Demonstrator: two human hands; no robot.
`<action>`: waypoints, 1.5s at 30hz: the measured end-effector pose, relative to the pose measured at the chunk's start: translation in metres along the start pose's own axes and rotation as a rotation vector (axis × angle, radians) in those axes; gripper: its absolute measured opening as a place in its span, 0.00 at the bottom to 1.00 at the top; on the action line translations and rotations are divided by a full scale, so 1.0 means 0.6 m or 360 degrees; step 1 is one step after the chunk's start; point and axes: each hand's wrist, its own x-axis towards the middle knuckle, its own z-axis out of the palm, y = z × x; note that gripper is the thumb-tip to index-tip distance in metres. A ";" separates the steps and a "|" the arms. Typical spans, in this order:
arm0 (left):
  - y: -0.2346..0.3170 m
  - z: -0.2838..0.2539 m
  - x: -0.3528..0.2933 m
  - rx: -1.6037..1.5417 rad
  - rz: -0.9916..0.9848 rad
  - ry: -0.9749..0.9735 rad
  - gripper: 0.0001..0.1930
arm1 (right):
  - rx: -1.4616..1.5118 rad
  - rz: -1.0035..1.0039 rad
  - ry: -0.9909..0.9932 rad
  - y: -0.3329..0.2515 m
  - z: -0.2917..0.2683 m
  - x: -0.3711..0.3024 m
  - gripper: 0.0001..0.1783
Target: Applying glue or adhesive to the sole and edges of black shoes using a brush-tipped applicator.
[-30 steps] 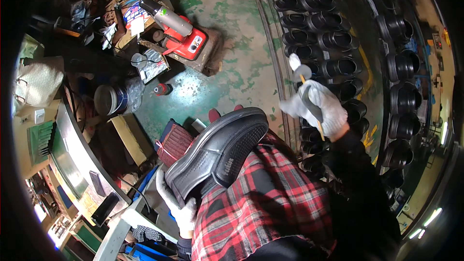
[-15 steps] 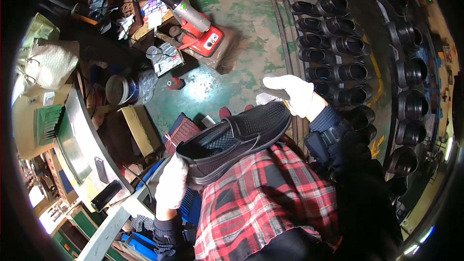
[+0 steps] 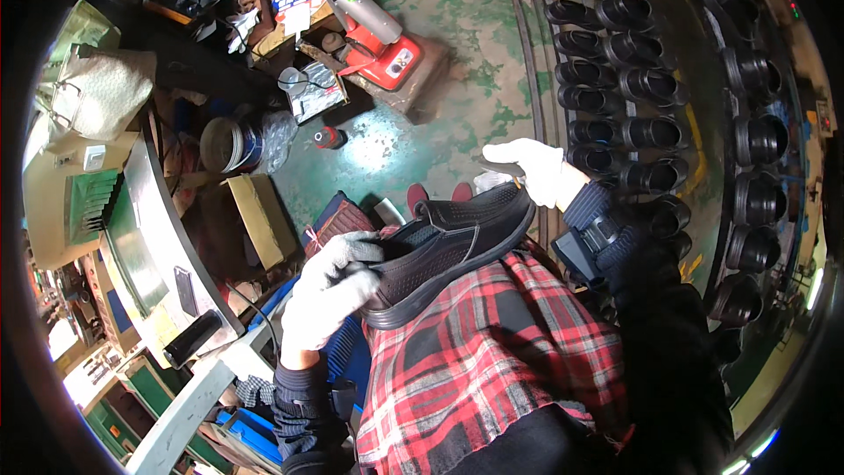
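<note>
A black slip-on shoe (image 3: 457,251) with a perforated upper lies across my lap, sole toward me and toe pointing to the upper right. My white-gloved left hand (image 3: 338,286) grips its heel end, fingers over the rim of the opening. At the toe, my gloved right hand (image 3: 536,171) is closed around a slim greyish tool (image 3: 497,164), whose kind I cannot make out. A whitish crumpled piece (image 3: 491,181) shows under that hand by the toe. A red plaid cloth (image 3: 492,334) covers my lap beneath the shoe.
Racks of black shoes (image 3: 624,88) stand on the right. Ahead is a red machine with a grey barrel (image 3: 387,57), beside a cluttered bench (image 3: 290,0). A bucket (image 3: 227,145), a cardboard box (image 3: 262,220) and a metal-edged table (image 3: 167,220) are on the left.
My left hand has shifted from the outside of the heel up over the shoe's opening. The shoe has tilted, showing more of its near side. My right hand stays by the toe.
</note>
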 end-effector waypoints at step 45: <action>-0.002 -0.096 0.028 0.0297 -0.0298 -0.0307 0.10 | -0.2532 -0.1361 0.0253 0.004 0.200 -0.050 0.10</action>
